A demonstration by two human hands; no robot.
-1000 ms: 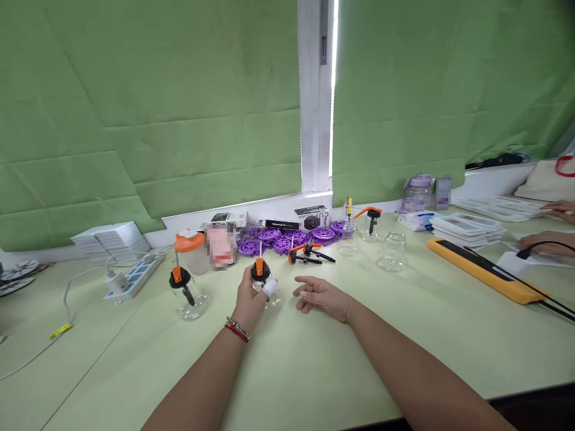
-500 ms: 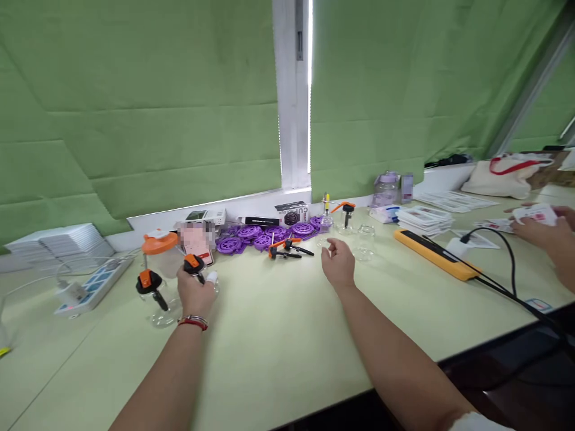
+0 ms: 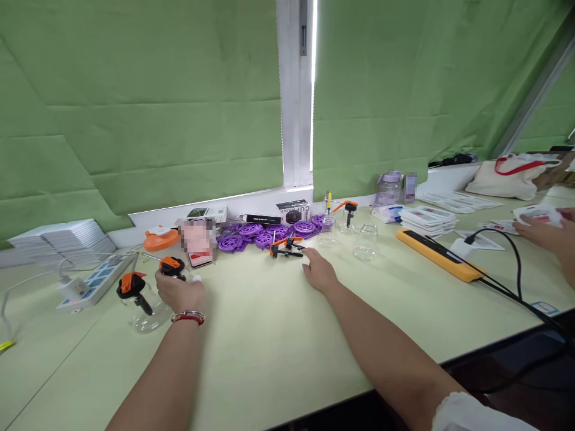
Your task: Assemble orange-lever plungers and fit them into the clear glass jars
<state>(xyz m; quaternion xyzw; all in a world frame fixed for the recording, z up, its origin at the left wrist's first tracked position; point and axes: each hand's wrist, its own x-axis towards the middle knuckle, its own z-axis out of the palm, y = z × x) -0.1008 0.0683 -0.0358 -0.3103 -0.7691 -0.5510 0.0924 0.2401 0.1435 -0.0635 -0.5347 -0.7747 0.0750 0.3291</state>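
My left hand (image 3: 182, 293) is wrapped round a glass jar with a black-and-orange lid (image 3: 172, 265); the hand hides most of its glass. Just left of it stands a matching lidded jar (image 3: 144, 311), a black shaft hanging inside. My right hand (image 3: 321, 270) reaches over the table, thumb and fingers apart. Its fingertips are at the black end of a loose orange-and-black crank piece (image 3: 287, 253); whether they touch is unclear. A second such piece (image 3: 294, 242) lies right behind it. Further right sits an open glass jar (image 3: 365, 248).
Purple wheel-shaped pieces (image 3: 263, 239), a phone (image 3: 197, 242) and a cup holder box (image 3: 294, 212) line the back. Another lidded jar (image 3: 348, 218) stands behind the open one. To the left is a power strip (image 3: 96, 284); to the right, a yellow bar-shaped device (image 3: 438, 256) with cables. Another person's hand (image 3: 545, 230) holds cards.
My left hand has moved left with its jar, and the neighbouring jar has shifted left too. My right hand has gone left from near the open jar to the crank pieces.
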